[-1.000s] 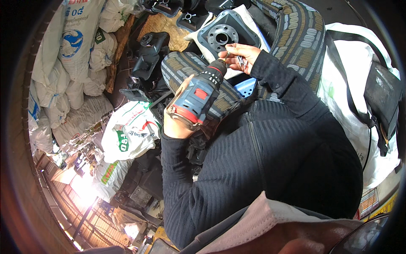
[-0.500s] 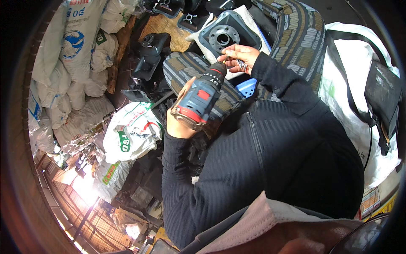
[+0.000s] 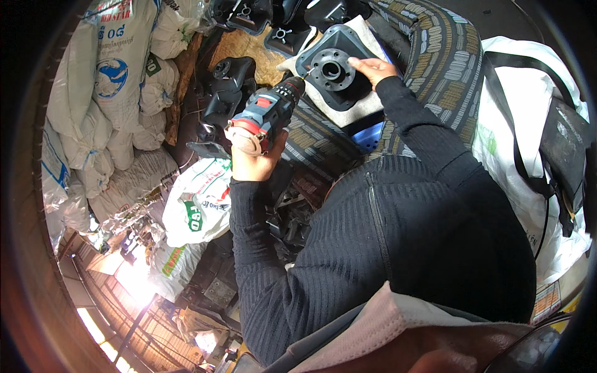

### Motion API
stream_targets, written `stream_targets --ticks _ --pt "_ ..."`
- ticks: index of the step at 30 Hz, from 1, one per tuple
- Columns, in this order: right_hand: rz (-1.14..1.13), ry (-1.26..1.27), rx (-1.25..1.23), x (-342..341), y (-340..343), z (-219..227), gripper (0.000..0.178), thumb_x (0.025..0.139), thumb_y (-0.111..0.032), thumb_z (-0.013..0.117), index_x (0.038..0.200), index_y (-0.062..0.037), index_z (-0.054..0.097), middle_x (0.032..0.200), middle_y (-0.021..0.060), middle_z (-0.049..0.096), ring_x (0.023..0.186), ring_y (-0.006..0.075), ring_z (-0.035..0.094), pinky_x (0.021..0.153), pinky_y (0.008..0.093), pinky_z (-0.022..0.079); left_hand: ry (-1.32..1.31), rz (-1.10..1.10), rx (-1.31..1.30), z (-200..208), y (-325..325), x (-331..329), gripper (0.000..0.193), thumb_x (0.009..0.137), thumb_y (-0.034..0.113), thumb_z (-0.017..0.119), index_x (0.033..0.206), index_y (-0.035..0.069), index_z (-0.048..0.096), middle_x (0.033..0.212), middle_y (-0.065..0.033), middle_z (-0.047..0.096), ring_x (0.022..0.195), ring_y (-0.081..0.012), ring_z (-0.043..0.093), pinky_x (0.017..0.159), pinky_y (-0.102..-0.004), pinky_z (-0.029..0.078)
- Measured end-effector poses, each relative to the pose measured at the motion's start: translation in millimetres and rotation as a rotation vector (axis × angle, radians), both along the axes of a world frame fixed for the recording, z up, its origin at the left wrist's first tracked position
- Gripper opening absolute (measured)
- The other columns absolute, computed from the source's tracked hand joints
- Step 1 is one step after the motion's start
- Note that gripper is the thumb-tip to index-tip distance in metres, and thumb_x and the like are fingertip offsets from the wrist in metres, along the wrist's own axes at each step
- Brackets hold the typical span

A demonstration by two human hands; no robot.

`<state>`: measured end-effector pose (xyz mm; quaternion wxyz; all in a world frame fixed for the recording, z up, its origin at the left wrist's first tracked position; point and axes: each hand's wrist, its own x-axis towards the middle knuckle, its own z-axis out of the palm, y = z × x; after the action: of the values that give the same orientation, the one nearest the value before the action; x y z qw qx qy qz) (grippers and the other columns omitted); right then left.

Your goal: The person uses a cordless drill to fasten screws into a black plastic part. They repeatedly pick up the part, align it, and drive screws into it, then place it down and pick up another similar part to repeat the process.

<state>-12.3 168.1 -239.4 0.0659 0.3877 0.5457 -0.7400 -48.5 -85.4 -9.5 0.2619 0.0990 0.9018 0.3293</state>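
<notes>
My left hand [image 3: 256,164] is wrapped round the grip of a blue and red cordless drill [image 3: 266,113]. The drill's tip points up and right, at the left corner of a dark, squarish flanged part [image 3: 341,94]. A raised round flange with a ring of holes stands in its middle. This part rests on a whitish pad [image 3: 370,36] by my knees. With bent fingers, my right hand [image 3: 377,71] holds the right side of the round flange. Whether screws are still in that palm is hidden.
More dark moulded parts [image 3: 229,93] lie to the left and at the top, some beside a tan board [image 3: 260,61]. Stuffed white sacks [image 3: 115,74] are piled at far left. A white bag [image 3: 519,102] lies to my right, and a blue piece [image 3: 368,138] below the pad.
The drill has moved up and left, its tip now beside the part's corner. My right hand has moved up and right, from near the drill tip onto the flange; its screws no longer show.
</notes>
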Motion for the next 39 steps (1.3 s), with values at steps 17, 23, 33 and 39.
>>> stream_targets --ticks 17,23,33,39 --pt "0.036 0.139 -0.183 -27 -9 45 0.032 0.078 -0.031 0.078 0.09 -0.0039 0.065 0.062 -0.0045 0.053 0.04 0.0018 0.032 0.035 0.0207 0.022 -0.25 0.086 -0.138 15 37 -48 0.037 0.077 0.008 0.073 0.11 0.003 0.058 0.076 -0.0043 0.062 0.051 -0.0105 0.054 0.046 -0.0267 0.043" --pt "-0.028 0.134 -0.097 -36 -19 21 0.034 0.072 -0.031 0.082 0.086 -0.0046 0.066 0.066 -0.0024 0.059 0.042 0.0037 0.038 0.037 0.021 0.028 -0.282 0.118 -0.041 12 47 -46 0.038 0.077 0.003 0.069 0.113 0.004 0.056 0.074 -0.0035 0.06 0.046 -0.0109 0.053 0.041 -0.0257 0.04" --pt "0.06 0.129 0.14 -34 -16 -6 0.035 0.073 -0.038 0.079 0.079 -0.006 0.066 0.065 -0.0022 0.059 0.051 0.0065 0.047 0.049 0.0239 0.039 -0.083 -0.08 -0.18 4 45 -50 0.036 0.075 0.01 0.073 0.108 0.004 0.061 0.081 -0.0053 0.065 0.058 -0.0133 0.059 0.053 -0.0281 0.047" --pt "0.087 0.139 0.355 -32 -9 6 0.037 0.075 -0.042 0.075 0.078 -0.0061 0.066 0.059 -0.0031 0.057 0.053 0.0073 0.049 0.052 0.0254 0.041 -0.088 -0.182 -0.276 -3 46 -70 0.036 0.076 0.008 0.071 0.11 0.004 0.06 0.081 -0.0041 0.064 0.06 -0.0122 0.058 0.052 -0.0277 0.047"
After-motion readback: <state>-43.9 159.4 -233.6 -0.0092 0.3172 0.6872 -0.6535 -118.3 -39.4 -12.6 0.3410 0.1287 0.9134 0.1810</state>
